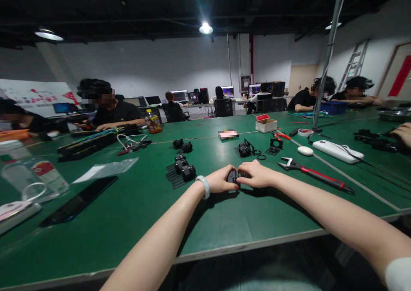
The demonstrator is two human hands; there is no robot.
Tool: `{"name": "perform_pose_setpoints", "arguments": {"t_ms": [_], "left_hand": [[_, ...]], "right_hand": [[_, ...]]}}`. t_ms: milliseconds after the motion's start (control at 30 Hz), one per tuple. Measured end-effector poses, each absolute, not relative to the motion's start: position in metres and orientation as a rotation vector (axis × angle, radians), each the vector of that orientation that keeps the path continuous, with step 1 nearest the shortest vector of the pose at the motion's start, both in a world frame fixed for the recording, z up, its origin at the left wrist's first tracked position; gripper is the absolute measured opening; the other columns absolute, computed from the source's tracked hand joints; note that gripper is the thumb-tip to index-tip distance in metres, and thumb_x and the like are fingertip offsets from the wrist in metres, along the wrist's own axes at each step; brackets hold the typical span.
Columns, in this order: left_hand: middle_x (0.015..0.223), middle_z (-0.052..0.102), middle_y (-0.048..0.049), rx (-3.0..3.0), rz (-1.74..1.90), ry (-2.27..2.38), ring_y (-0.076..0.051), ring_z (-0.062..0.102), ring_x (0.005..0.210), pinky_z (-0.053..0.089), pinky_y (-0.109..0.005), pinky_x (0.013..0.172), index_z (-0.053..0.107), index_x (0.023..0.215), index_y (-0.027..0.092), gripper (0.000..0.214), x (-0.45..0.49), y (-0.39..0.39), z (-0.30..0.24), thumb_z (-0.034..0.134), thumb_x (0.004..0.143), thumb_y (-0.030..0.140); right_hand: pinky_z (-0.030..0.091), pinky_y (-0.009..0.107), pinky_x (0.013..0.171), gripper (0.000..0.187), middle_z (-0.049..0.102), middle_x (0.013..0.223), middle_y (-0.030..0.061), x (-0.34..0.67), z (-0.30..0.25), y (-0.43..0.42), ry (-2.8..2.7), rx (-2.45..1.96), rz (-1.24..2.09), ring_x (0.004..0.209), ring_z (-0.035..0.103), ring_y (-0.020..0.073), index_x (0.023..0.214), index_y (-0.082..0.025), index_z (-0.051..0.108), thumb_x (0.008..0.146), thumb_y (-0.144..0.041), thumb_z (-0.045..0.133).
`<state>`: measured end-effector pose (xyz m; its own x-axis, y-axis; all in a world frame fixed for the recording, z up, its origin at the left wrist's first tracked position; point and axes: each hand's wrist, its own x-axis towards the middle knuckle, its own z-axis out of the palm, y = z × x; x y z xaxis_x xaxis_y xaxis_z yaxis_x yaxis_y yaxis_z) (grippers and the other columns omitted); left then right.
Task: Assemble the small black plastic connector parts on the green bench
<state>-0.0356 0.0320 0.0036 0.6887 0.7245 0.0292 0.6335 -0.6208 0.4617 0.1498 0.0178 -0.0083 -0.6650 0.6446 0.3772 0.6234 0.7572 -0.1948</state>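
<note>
Between my two hands is a small black part [232,176], dark and rounded, partly covered by fingers. My left hand [221,178], with a pale bracelet at its wrist, has its fingers closed around the part's left side. From the right, my right hand [255,174] grips the same part with thumb and fingers. Black assemblies with thin prongs [181,171] lie left of my hands. Beyond my hands rest another black assembly [245,149], black rings [261,156] and a black bracket [275,145].
An adjustable wrench [321,177] with red-black handle, a white power strip [337,151] and a white oval object [305,150] lie at right. At left are a dark phone-like slab [80,201], a plastic bag [107,170] and a clear container [35,175]. Other people sit around the green table [224,235].
</note>
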Motion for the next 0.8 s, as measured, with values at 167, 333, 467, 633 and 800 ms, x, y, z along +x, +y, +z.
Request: {"name": "perform_pose_setpoints", "arguments": {"t_ms": [167, 333, 467, 633, 800], "left_hand": [[0.082, 0.050, -0.0006, 2.504, 0.301, 1.041, -0.015, 0.047, 0.071, 0.038, -0.023, 0.061, 0.042, 0.097, 0.015, 0.049, -0.0370, 0.0327, 0.0028, 0.057, 0.056, 0.038], [0.085, 0.051, -0.0024, 2.534, 0.300, 1.018, -0.016, 0.048, 0.074, 0.038, -0.024, 0.063, 0.040, 0.101, 0.015, 0.052, -0.0388, 0.0328, 0.0022, 0.056, 0.058, 0.040], [0.086, 0.051, -0.0027, 2.542, 0.305, 1.017, -0.017, 0.049, 0.075, 0.038, -0.024, 0.063, 0.040, 0.101, 0.015, 0.052, -0.0399, 0.0320, 0.0012, 0.057, 0.058, 0.040], [0.083, 0.051, -0.0020, 2.547, 0.311, 1.021, -0.016, 0.049, 0.072, 0.038, -0.023, 0.061, 0.040, 0.100, 0.015, 0.053, -0.0403, 0.0327, -0.0006, 0.056, 0.058, 0.041], [0.082, 0.051, -0.0017, 2.547, 0.304, 1.013, -0.016, 0.048, 0.071, 0.037, -0.023, 0.060, 0.040, 0.101, 0.015, 0.052, -0.0386, 0.0335, -0.0004, 0.055, 0.059, 0.041]], "right_hand": [[0.027, 0.032, 0.070, 0.035, 0.054, 0.081, 0.0065, 0.1499, -0.0050, 0.0138, -2.525, -1.000, -0.025, 0.079, 0.048, 0.0190, 0.087, -0.015, 0.048, 0.073, -0.046, 0.042], [0.027, 0.031, 0.070, 0.039, 0.051, 0.088, 0.0065, 0.1475, -0.0050, 0.0092, -2.497, -0.951, -0.038, 0.083, 0.046, 0.0196, 0.092, -0.016, 0.043, 0.066, -0.043, 0.051], [0.028, 0.030, 0.071, 0.037, 0.050, 0.091, 0.0063, 0.1453, -0.0076, 0.0080, -2.469, -0.919, -0.007, 0.084, 0.044, 0.0189, 0.092, -0.016, 0.041, 0.065, -0.038, 0.054], [0.028, 0.031, 0.071, 0.036, 0.049, 0.089, 0.0061, 0.1447, -0.0100, 0.0093, -2.456, -0.904, 0.019, 0.083, 0.045, 0.0187, 0.090, -0.015, 0.041, 0.064, -0.037, 0.055], [0.028, 0.031, 0.071, 0.035, 0.050, 0.087, 0.0057, 0.1458, -0.0105, 0.0098, -2.467, -0.882, 0.012, 0.081, 0.045, 0.0185, 0.090, -0.015, 0.043, 0.065, -0.037, 0.054]]}}
